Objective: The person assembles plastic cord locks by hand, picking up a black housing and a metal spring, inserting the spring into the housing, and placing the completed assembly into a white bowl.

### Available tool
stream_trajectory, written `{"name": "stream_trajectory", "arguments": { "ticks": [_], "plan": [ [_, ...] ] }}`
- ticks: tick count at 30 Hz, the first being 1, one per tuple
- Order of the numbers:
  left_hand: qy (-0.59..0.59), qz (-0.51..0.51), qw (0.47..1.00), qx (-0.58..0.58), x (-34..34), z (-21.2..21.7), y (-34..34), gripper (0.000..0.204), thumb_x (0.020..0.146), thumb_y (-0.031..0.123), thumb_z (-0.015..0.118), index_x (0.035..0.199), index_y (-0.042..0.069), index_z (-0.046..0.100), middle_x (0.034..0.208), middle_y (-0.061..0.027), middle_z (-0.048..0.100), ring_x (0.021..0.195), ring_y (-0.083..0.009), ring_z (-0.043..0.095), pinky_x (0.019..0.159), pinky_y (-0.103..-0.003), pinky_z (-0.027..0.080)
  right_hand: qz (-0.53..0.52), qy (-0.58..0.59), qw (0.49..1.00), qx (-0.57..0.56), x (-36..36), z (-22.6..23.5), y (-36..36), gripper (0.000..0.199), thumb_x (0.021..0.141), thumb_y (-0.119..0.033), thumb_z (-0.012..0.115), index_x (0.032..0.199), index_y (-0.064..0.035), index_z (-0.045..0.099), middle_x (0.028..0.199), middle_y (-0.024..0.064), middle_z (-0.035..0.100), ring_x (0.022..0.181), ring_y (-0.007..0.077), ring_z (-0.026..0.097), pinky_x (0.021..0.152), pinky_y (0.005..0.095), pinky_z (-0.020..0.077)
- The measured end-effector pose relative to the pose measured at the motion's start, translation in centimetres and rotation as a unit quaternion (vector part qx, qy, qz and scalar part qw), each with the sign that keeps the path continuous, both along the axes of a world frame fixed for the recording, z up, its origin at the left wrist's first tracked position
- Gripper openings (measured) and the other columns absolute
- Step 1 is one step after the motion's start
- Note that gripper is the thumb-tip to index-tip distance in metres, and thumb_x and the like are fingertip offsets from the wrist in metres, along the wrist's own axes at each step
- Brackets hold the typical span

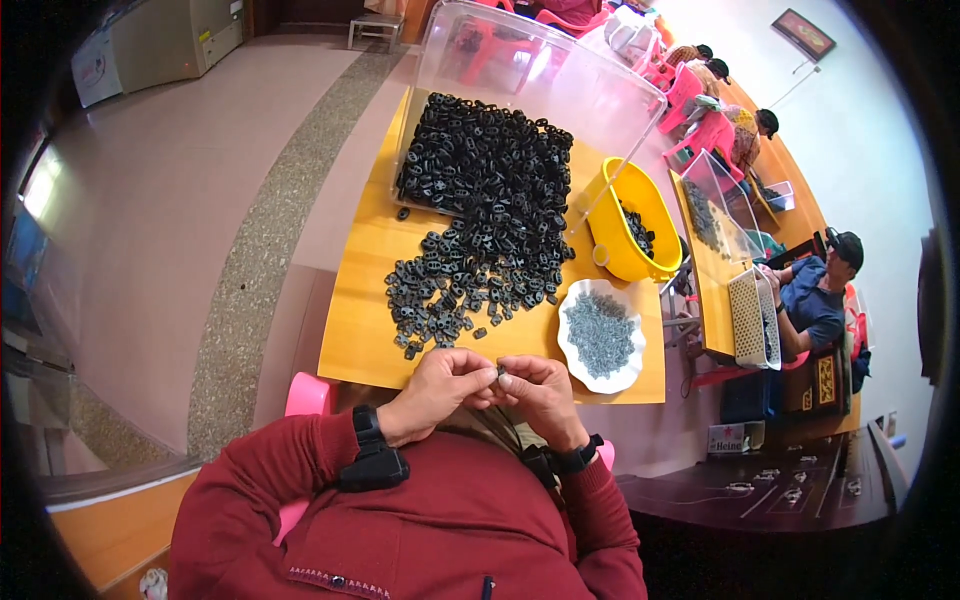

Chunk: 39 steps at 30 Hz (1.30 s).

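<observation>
My left hand (pixel 440 387) and my right hand (pixel 535 390) meet just in front of my chest, at the near edge of the yellow table (pixel 355 330). Their fingertips pinch one small black plastic part (pixel 501 371) between them. A big heap of the same black parts (pixel 475 215) spreads over the table beyond my hands. To the right of the heap lies a white dish (pixel 572 355) filled with small grey metal pieces (pixel 600 332). Both wrists wear black bands.
A clear plastic bin (pixel 545 75) lies tipped on its side at the far end of the table. A yellow tub (pixel 610 215) holding black parts stands right of the heap. Other people sit at further tables on the right. A pink chair (pixel 305 395) is under me.
</observation>
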State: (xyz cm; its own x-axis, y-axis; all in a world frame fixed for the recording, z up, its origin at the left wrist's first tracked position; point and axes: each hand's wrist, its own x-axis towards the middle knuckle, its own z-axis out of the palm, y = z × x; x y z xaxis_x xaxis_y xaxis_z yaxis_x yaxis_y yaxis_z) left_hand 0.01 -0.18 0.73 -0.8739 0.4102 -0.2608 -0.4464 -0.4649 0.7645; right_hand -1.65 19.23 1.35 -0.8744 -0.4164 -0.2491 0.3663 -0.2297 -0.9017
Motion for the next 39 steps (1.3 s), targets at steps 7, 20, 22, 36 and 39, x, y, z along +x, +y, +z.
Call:
{"name": "stream_trajectory", "arguments": {
  "ticks": [7, 20, 22, 36, 39],
  "plan": [
    [0.029, -0.014, 0.999, -0.023, 0.0, -0.1, 0.1, 0.016, 0.092, 0.013, 0.062, 0.101, 0.001, 0.063, 0.088, -0.0042, 0.065, 0.076, -0.0095, 0.062, 0.067, -0.022, 0.052, -0.005, 0.007, 0.999, 0.048, -0.3, 0.1, 0.3, 0.010, 0.089, -0.004, 0.062, 0.096, 0.0039, 0.062, 0.088, 0.0105, 0.067, 0.071, 0.0138, 0.066, 0.068, 0.0247, 0.0561],
    [0.015, 0.019, 1.000, 0.011, 0.1, 0.4, 0.3, 0.016, 0.091, 0.013, 0.062, 0.102, 0.001, 0.063, 0.091, -0.0051, 0.066, 0.078, -0.0109, 0.065, 0.068, -0.022, 0.053, -0.012, 0.044, 0.997, 0.064, -0.2, 0.8, -0.3, 0.011, 0.091, -0.007, 0.062, 0.094, 0.0027, 0.062, 0.086, 0.0072, 0.067, 0.072, 0.0108, 0.064, 0.065, 0.0220, 0.0525],
    [0.012, 0.035, 0.999, 0.010, 0.1, 0.0, 0.3, 0.015, 0.092, 0.014, 0.061, 0.100, 0.001, 0.062, 0.088, -0.0042, 0.065, 0.077, -0.0106, 0.064, 0.069, -0.023, 0.054, -0.010, 0.070, 0.994, 0.088, -0.2, 0.9, -0.7, 0.011, 0.091, -0.007, 0.061, 0.095, 0.0031, 0.062, 0.087, 0.0075, 0.066, 0.071, 0.0103, 0.063, 0.065, 0.0222, 0.0523],
    [-0.067, -0.071, 0.988, 0.123, 0.3, 0.6, -0.2, 0.011, 0.091, 0.011, 0.062, 0.098, 0.003, 0.060, 0.091, -0.0048, 0.064, 0.079, -0.0127, 0.063, 0.073, -0.028, 0.056, 0.042, 0.141, 0.986, 0.084, 0.4, 2.2, 0.4, 0.008, 0.087, -0.001, 0.063, 0.092, 0.0044, 0.065, 0.086, 0.0065, 0.061, 0.073, 0.0125, 0.061, 0.064, 0.0236, 0.0508],
    [-0.069, -0.063, 0.990, 0.106, 0.3, 0.7, 0.0, 0.011, 0.090, 0.008, 0.061, 0.099, 0.002, 0.060, 0.092, -0.0051, 0.063, 0.079, -0.0135, 0.063, 0.073, -0.028, 0.056, -0.022, 0.177, 0.966, 0.189, 0.7, 2.5, 1.4, 0.010, 0.088, -0.001, 0.062, 0.096, 0.0052, 0.064, 0.086, 0.0065, 0.061, 0.070, 0.0119, 0.061, 0.060, 0.0226, 0.0511]
  ]
}}
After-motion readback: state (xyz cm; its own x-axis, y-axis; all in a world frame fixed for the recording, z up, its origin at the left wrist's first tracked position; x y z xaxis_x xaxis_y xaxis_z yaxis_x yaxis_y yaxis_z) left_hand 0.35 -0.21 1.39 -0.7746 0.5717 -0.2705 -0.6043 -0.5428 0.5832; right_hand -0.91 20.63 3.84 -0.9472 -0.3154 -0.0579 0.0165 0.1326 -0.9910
